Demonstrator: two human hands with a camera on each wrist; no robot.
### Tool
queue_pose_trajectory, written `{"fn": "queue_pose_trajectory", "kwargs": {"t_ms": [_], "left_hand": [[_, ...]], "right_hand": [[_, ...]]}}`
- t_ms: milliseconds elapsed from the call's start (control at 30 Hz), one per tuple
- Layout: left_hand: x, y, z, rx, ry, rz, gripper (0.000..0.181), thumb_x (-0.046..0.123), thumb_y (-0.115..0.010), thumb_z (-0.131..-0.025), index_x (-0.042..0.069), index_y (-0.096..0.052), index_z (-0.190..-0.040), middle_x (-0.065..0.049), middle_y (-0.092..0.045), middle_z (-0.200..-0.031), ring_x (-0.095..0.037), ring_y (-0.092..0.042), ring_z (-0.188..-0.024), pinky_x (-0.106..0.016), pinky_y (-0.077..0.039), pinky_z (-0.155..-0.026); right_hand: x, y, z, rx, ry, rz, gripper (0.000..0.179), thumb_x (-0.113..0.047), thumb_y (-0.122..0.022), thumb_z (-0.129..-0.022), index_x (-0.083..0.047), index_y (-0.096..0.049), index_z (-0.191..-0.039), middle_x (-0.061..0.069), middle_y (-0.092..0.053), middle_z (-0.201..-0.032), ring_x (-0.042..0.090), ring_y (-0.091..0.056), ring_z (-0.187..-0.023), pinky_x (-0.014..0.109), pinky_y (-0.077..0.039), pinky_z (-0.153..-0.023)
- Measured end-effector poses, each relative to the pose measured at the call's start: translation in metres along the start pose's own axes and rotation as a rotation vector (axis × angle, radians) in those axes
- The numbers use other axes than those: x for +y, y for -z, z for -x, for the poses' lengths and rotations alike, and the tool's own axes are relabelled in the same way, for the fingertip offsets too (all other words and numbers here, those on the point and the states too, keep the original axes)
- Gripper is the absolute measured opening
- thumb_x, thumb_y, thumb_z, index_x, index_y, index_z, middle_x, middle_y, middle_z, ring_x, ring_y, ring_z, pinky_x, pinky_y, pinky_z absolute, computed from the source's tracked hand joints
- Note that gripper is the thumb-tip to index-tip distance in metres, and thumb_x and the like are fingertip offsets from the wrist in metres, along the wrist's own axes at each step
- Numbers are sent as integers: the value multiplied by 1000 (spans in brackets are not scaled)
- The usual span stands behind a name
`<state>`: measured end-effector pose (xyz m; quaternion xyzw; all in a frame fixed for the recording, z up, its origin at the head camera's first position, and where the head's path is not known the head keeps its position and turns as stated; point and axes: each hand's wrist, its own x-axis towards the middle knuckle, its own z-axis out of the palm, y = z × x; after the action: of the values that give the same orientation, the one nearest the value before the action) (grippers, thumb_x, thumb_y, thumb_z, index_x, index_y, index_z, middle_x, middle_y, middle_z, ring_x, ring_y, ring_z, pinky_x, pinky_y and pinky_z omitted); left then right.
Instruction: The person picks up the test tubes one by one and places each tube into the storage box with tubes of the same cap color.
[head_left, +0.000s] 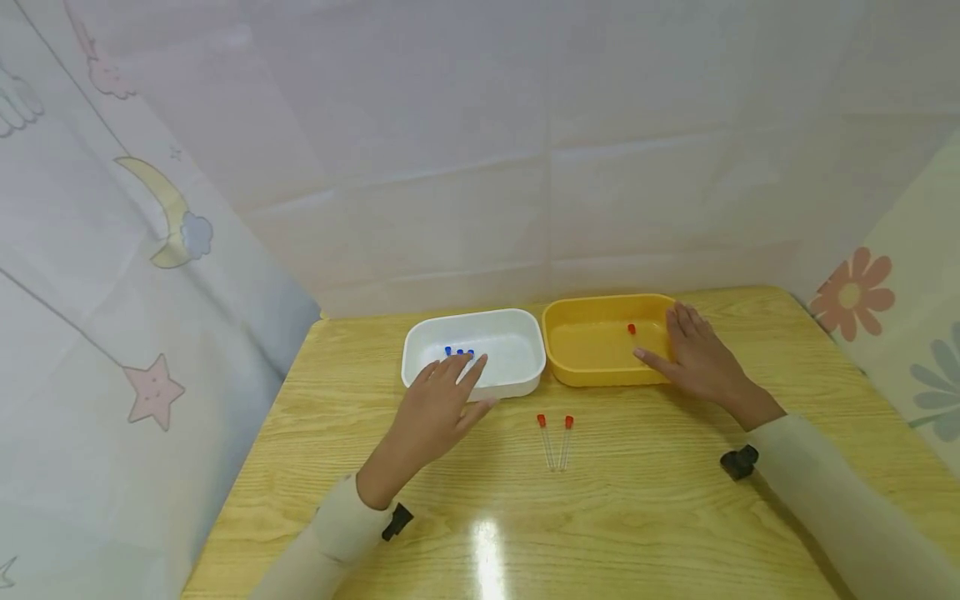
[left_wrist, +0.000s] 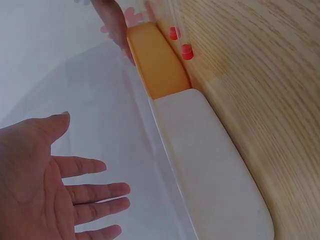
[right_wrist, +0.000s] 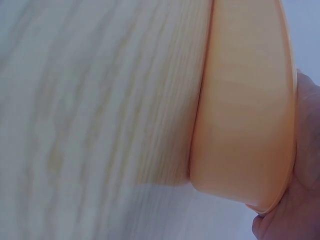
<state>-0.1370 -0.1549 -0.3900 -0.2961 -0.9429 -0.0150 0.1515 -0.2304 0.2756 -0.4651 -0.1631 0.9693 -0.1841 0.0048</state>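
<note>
My left hand point(head_left: 442, 412) hovers over the near side of a white tray point(head_left: 528, 387), holding nothing; its fingers are spread in the left wrist view. Several blue caps point(head_left: 447, 350) show inside that tray, partly behind the fingers. At the right end of a yellow tray point(head_left: 585, 377), my right hand point(head_left: 701, 358) rests on the rim with fingers extended and the thumb reaching over the inside. A red-capped clear tube point(head_left: 632, 329) is in the yellow tray, its lower part hard to see. Two more red-capped tubes point(head_left: 567, 442) lie on the table in front.
Both trays stand side by side near the back of the wooden table point(head_left: 637, 517). Behind them hangs a pale cloth point(head_left: 450, 167), and printed cloth panels border the left and right. A dark clip-like device point(head_left: 738, 462) sits at the right wrist, with another at the left.
</note>
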Motion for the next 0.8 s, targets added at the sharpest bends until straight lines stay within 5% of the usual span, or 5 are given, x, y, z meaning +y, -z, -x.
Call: {"fn": "queue_pose_trajectory", "kwargs": {"t_ms": [800], "left_hand": [[31, -18, -8, -159, -24, 42, 67, 59, -55, -99, 11, -55, -147, -6, -67, -125, -23, -67, -106, -38, -56, -84]], "right_hand": [[-1, -1, 1, 25, 7, -14, 101, -60, -44, -103, 17, -2, -154, 33, 12, -162, 51, 9, -150, 60, 6, -120]]}}
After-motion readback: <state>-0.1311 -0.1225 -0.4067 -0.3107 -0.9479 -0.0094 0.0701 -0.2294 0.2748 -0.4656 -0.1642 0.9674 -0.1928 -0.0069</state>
